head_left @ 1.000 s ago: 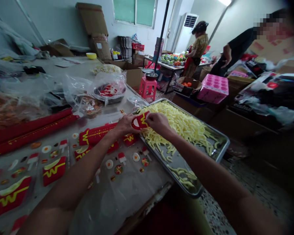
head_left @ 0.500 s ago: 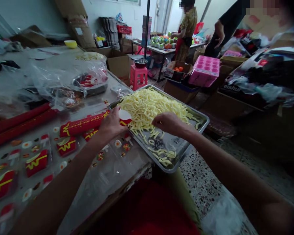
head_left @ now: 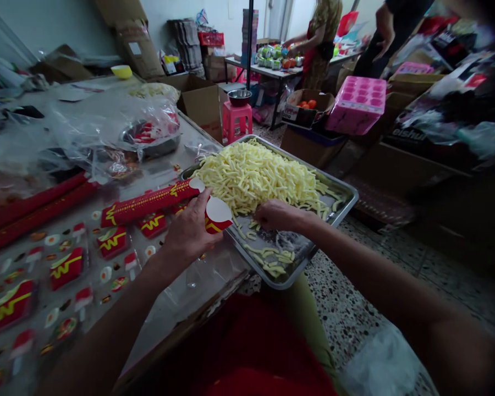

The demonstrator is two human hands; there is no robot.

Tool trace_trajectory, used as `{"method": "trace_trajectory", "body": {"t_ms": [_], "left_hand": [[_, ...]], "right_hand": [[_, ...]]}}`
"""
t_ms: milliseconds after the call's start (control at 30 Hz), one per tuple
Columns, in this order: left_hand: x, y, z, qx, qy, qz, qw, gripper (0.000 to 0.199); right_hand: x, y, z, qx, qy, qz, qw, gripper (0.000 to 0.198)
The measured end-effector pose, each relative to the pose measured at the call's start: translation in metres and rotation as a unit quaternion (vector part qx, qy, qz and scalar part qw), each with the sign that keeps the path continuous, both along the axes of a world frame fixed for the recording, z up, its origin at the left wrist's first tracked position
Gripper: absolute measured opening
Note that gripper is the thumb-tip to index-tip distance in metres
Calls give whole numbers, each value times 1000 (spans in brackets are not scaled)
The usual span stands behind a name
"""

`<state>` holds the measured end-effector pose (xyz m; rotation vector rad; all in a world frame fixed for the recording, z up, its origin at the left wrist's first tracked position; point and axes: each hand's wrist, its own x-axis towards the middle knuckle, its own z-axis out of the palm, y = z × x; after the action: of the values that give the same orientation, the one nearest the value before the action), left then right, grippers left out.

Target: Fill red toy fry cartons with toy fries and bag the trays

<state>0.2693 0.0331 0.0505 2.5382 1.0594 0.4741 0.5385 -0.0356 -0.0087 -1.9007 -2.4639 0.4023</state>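
Now left hand [head_left: 188, 231] grips carton [head_left: 216, 215] (right hand [head_left: 277, 215] on fries [head_left: 256, 176]).

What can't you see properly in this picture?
- Head view: the right hand covers whatever fries its fingers pinch.
- Left hand hides most of the red carton; its inside faces away.
- Stickers under plastic: too small to read.
- Far table items: too small and blurred.

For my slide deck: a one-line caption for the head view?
Left hand holds a red fry carton while right hand gathers toy fries in a metal tray.
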Motion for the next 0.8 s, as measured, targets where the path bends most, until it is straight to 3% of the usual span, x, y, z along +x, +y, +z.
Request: {"method": "trace_trajectory", "body": {"t_ms": [200,333,433,500,567,633,700,800], "left_hand": [[-6,2,-8,-9,-12,-4,1000,97],[-17,5,-12,-8,-1,1,1000,98],[-17,3,-15,-19,46,-17,999,98],[-9,-1,-15,-20,74,-53,996,96],[4,-4,-14,-3,96,-83,992,95],[18,-4,-12,25,119,-105,987,90],[29,-2,-11,58,149,-120,980,83],[42,-1,-12,92,182,-107,973,80]], "right_hand": [[-14,9,10,-28,-45,-55,997,23],[-8,1,32,15,-52,-91,994,15],[2,-20,40,58,-17,-38,997,8],[7,-34,34,57,-23,19,998,6],[10,-45,19,49,-40,31,998,6],[11,-51,5,56,-33,-25,998,5],[8,-51,-1,79,17,-146,986,2],[-8,-40,11,121,138,-300,936,5]]}}
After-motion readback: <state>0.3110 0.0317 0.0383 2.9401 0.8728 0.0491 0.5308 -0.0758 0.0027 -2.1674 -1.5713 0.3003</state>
